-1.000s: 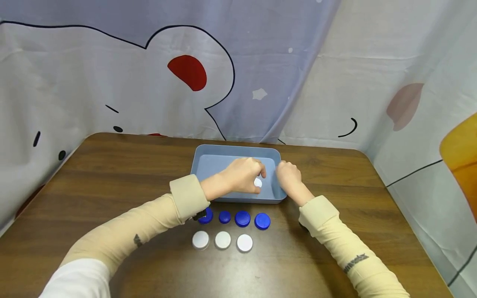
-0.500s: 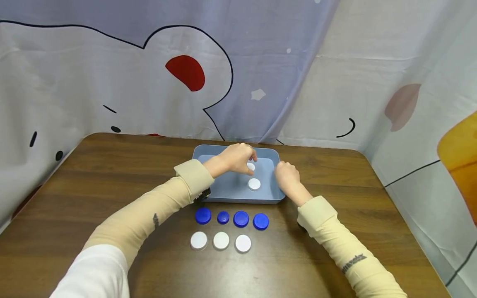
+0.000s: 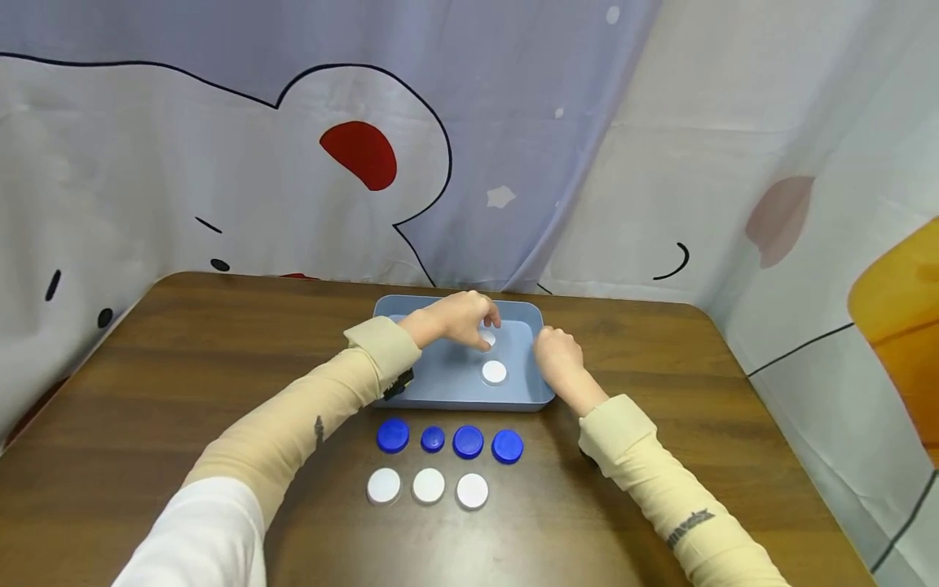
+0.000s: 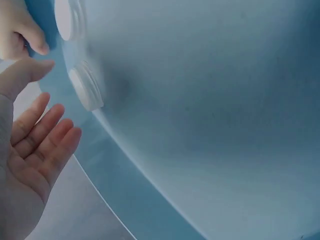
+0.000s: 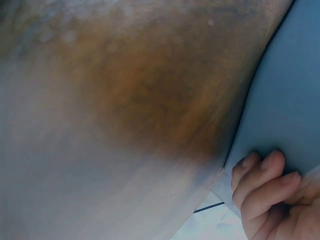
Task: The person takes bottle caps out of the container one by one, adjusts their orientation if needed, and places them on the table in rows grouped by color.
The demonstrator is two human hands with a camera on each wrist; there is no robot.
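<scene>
In the head view, the left hand (image 3: 464, 316) hovers over the inside of a blue-grey tray (image 3: 456, 403). Its thumb and fingers are spread beside a white screw cap (image 3: 487, 337), and the left wrist view shows them apart from this ribbed cap (image 4: 86, 86). A second white screw cap (image 3: 495, 372) lies closer to the tray's front wall. At the tray's right side, the right hand (image 3: 559, 359) has its fingers curled and holds the rim. Those curled fingers (image 5: 265, 190) appear against the tray's wall in the right wrist view.
Several blue caps (image 3: 468, 442) form a row on the brown wooden table (image 3: 220, 383) in front of the tray. Closer to the person is a row of three white caps (image 3: 429, 487). A printed curtain (image 3: 513, 147) hangs behind the table.
The left hand has moved from the tray's front right to further back and left, leaving a white screw cap behind in view. The right hand stays at the tray's right rim.
</scene>
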